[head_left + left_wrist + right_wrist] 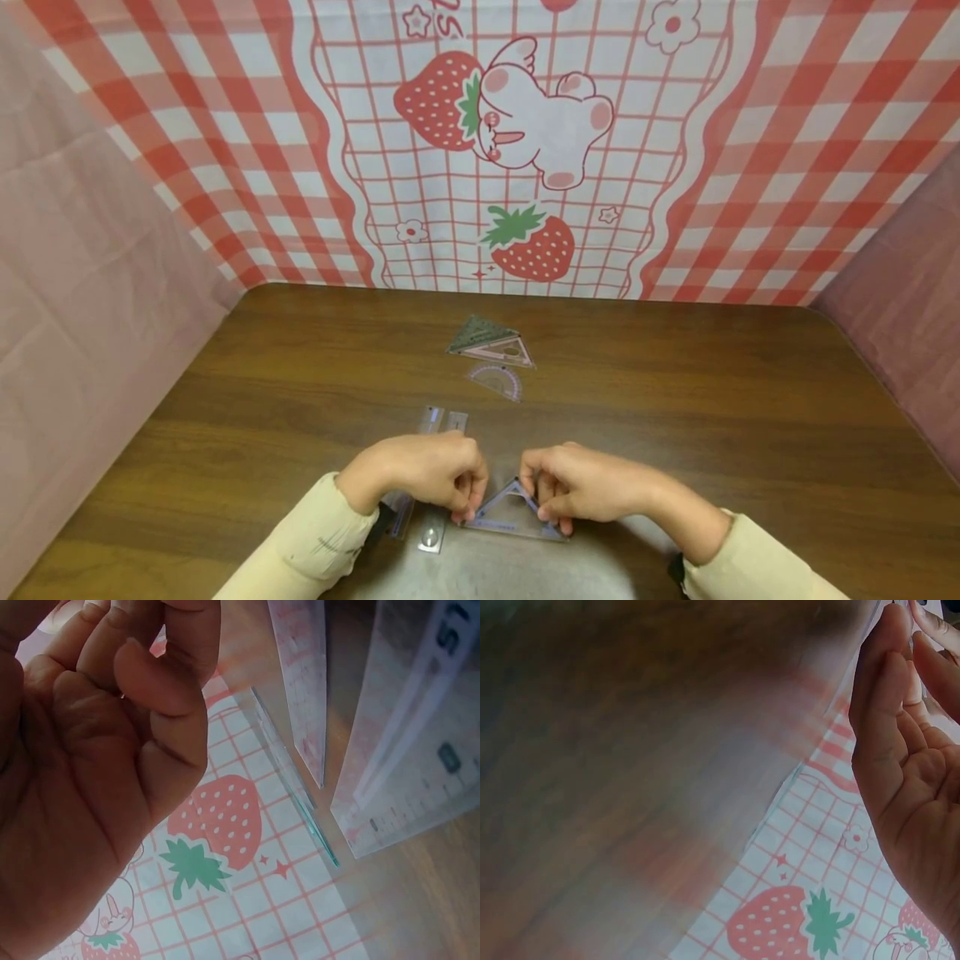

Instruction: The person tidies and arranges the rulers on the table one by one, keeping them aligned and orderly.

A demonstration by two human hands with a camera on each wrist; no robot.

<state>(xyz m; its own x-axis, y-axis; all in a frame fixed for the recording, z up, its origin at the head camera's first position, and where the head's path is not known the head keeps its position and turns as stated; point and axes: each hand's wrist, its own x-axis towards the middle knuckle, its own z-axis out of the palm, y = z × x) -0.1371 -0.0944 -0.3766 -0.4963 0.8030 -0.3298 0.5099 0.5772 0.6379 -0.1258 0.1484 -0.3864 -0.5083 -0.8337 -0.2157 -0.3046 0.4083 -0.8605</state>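
A clear set square (497, 526) with purple-blue bands lies near the front of the table, its peak pointing away from me. With bent fingers my left hand (435, 471) pinches its left corner. On the other side, my right hand (588, 483) holds its right edge and corner between fingertips and thumb. In the right wrist view the right hand (915, 765) shows its palm and bent fingers, the set square hardly visible. The left wrist view shows the left hand (97, 757) with curled fingers, beside a large clear ruler (420, 742).
Two clear rulers lie side by side under my left forearm: a purple-banded ruler (401, 515) and a ruler with an oval lens (431, 536). Further back are a protractor (514, 383), a pink-edged set square (491, 352) and a dark grey triangle (478, 332). A strawberry-print cloth (645, 208) hangs behind.
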